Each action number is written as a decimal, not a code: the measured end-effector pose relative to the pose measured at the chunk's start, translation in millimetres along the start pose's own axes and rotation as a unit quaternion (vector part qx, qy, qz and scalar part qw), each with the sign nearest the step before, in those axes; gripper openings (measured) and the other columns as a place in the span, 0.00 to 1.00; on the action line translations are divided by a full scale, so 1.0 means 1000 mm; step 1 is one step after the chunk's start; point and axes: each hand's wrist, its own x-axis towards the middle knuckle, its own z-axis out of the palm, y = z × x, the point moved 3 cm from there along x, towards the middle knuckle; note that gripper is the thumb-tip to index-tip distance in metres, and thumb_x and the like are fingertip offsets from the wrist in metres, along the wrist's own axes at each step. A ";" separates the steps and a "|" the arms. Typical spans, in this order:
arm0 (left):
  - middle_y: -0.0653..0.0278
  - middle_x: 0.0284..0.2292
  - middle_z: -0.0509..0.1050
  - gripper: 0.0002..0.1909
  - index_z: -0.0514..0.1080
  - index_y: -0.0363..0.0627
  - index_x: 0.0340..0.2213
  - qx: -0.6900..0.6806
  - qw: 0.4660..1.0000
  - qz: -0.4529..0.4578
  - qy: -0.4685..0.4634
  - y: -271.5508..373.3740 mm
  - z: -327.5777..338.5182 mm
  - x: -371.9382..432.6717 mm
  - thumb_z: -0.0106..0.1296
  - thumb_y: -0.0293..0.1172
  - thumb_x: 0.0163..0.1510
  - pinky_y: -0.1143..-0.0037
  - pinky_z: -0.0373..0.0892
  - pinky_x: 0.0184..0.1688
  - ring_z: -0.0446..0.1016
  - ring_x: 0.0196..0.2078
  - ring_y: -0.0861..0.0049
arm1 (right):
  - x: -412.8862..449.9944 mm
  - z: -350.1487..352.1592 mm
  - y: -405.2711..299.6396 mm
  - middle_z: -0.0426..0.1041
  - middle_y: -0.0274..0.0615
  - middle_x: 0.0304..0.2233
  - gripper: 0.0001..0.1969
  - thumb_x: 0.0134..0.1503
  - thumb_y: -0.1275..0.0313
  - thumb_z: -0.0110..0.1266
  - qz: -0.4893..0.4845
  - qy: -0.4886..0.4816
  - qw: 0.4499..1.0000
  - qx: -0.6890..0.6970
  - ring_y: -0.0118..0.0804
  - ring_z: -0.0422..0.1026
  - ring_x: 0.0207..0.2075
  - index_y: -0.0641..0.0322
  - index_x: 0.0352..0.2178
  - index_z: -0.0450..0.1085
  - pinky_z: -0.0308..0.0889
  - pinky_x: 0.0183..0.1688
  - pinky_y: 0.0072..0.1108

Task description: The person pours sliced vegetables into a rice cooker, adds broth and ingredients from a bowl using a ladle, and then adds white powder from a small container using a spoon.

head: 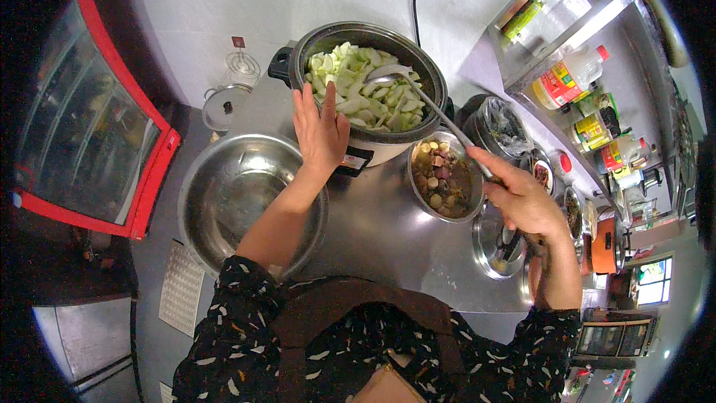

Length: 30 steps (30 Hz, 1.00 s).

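My right hand (520, 193) grips the handle of a long metal ladle (442, 115). The ladle's bowl rests among pale green sliced vegetables (363, 92) that fill much of a black-rimmed electric cooker (386, 137). My left hand (320, 126) is at the cooker's near left rim, fingers extended and apart, holding nothing; whether it touches the rim I cannot tell. Under my left forearm lies a wide stainless steel basin (224, 190) with nothing visible in it. Right of the cooker stands a metal bowl (415, 193) of broth with meat chunks and pale round pieces.
A lidded pot (226, 109) stands behind the basin. Several metal dishes line the right side, including a round one (498, 246) below my right hand. A shelf holds oil bottles (565, 81). A black power cord (415, 8) hangs from the wall socket. A red-framed glass-door cabinet (126, 190) stands left.
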 end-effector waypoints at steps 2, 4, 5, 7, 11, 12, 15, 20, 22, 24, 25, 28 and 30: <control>0.43 0.55 0.49 0.30 0.58 0.49 0.54 0.002 1.000 0.003 0.008 -0.004 -0.002 0.000 0.47 0.30 0.47 0.53 0.50 0.54 0.46 0.58 0.42 | -0.003 -0.007 -0.010 0.71 0.41 0.36 0.28 0.52 0.75 0.43 0.053 -0.056 0.993 0.095 0.21 0.60 0.10 0.48 0.56 0.53 0.58 0.14 0.15; 0.43 0.55 0.49 0.29 0.58 0.48 0.54 -0.015 1.000 0.017 0.015 0.003 0.000 0.002 0.47 0.30 0.47 0.54 0.50 0.54 0.47 0.58 0.42 | 0.011 0.004 -0.002 0.71 0.40 0.35 0.28 0.52 0.75 0.42 0.073 -0.070 0.993 0.062 0.22 0.60 0.11 0.48 0.56 0.53 0.58 0.14 0.16; 0.43 0.55 0.50 0.29 0.59 0.48 0.53 -0.013 1.000 0.016 0.013 0.007 0.003 0.004 0.46 0.30 0.47 0.55 0.51 0.54 0.47 0.57 0.41 | 0.020 0.014 0.004 0.70 0.40 0.35 0.27 0.53 0.75 0.42 0.086 -0.089 0.992 0.030 0.22 0.60 0.11 0.49 0.56 0.53 0.59 0.15 0.16; 0.43 0.54 0.50 0.29 0.59 0.47 0.53 -0.007 1.000 0.016 0.016 0.010 0.006 0.007 0.46 0.30 0.47 0.55 0.51 0.55 0.48 0.57 0.41 | 0.032 0.024 0.009 0.70 0.39 0.33 0.27 0.53 0.73 0.42 0.086 -0.074 0.993 0.023 0.22 0.60 0.12 0.50 0.56 0.53 0.58 0.15 0.16; 0.44 0.53 0.51 0.29 0.59 0.45 0.53 0.050 0.998 0.023 0.006 -0.004 0.001 0.002 0.46 0.31 0.47 0.56 0.52 0.55 0.49 0.56 0.41 | 0.032 0.016 -0.006 0.71 0.42 0.28 0.28 0.52 0.71 0.46 0.081 -0.042 0.990 0.110 0.27 0.61 0.10 0.49 0.56 0.52 0.60 0.14 0.19; 0.44 0.53 0.52 0.29 0.60 0.45 0.52 0.030 0.998 0.038 0.028 -0.004 0.001 0.002 0.46 0.31 0.46 0.55 0.52 0.55 0.49 0.56 0.41 | 0.028 0.011 -0.009 0.70 0.41 0.29 0.28 0.52 0.72 0.45 0.077 -0.026 0.989 0.123 0.26 0.61 0.10 0.50 0.56 0.52 0.60 0.14 0.19; 0.44 0.53 0.52 0.28 0.60 0.44 0.52 0.018 0.997 0.034 0.067 -0.015 0.007 -0.002 0.46 0.31 0.46 0.55 0.52 0.55 0.49 0.56 0.41 | 0.041 0.018 -0.014 0.70 0.41 0.28 0.28 0.52 0.72 0.45 0.078 0.018 0.991 0.111 0.26 0.61 0.10 0.52 0.56 0.52 0.60 0.14 0.19; 0.43 0.53 0.53 0.28 0.60 0.42 0.52 0.005 0.997 0.062 0.054 0.009 0.012 0.003 0.46 0.33 0.47 0.54 0.51 0.54 0.50 0.55 0.41 | 0.083 0.040 0.035 0.68 0.39 0.21 0.25 0.52 0.72 0.45 0.059 0.040 0.995 0.064 0.27 0.63 0.10 0.56 0.54 0.55 0.61 0.14 0.20; 0.43 0.52 0.53 0.29 0.59 0.41 0.52 0.012 0.997 0.061 0.053 0.006 0.010 0.003 0.46 0.34 0.47 0.53 0.51 0.54 0.50 0.55 0.42 | 0.087 0.043 0.035 0.66 0.37 0.20 0.23 0.53 0.72 0.45 0.109 0.015 0.983 0.150 0.25 0.62 0.10 0.55 0.53 0.57 0.59 0.13 0.17; 0.43 0.52 0.54 0.28 0.59 0.41 0.52 0.030 0.995 0.070 0.059 -0.003 0.007 0.004 0.46 0.35 0.48 0.54 0.51 0.53 0.51 0.56 0.43 | 0.070 0.043 0.010 0.65 0.36 0.20 0.23 0.54 0.72 0.44 0.078 0.044 0.982 0.167 0.24 0.61 0.10 0.55 0.53 0.57 0.58 0.12 0.15; 0.43 0.52 0.54 0.28 0.59 0.41 0.52 0.038 0.995 0.065 0.058 -0.010 0.005 0.003 0.46 0.35 0.48 0.54 0.51 0.53 0.51 0.56 0.43 | 0.058 0.044 -0.007 0.64 0.34 0.20 0.22 0.55 0.72 0.44 0.050 0.078 0.979 0.182 0.22 0.61 0.10 0.54 0.53 0.57 0.57 0.12 0.14; 0.43 0.52 0.56 0.28 0.60 0.43 0.51 0.057 0.994 0.071 0.054 -0.022 0.009 0.002 0.45 0.35 0.48 0.56 0.53 0.51 0.51 0.56 0.46 | 0.022 0.059 -0.011 0.64 0.34 0.22 0.23 0.55 0.73 0.44 0.083 0.164 0.953 0.242 0.20 0.62 0.13 0.54 0.54 0.56 0.56 0.12 0.12; 0.44 0.52 0.56 0.27 0.60 0.44 0.51 0.041 0.995 0.072 0.056 -0.008 0.012 0.001 0.45 0.36 0.48 0.56 0.53 0.51 0.51 0.56 0.46 | 0.004 0.092 0.023 0.64 0.32 0.22 0.23 0.55 0.73 0.45 0.085 0.235 0.931 0.267 0.19 0.61 0.16 0.54 0.54 0.56 0.57 0.15 0.13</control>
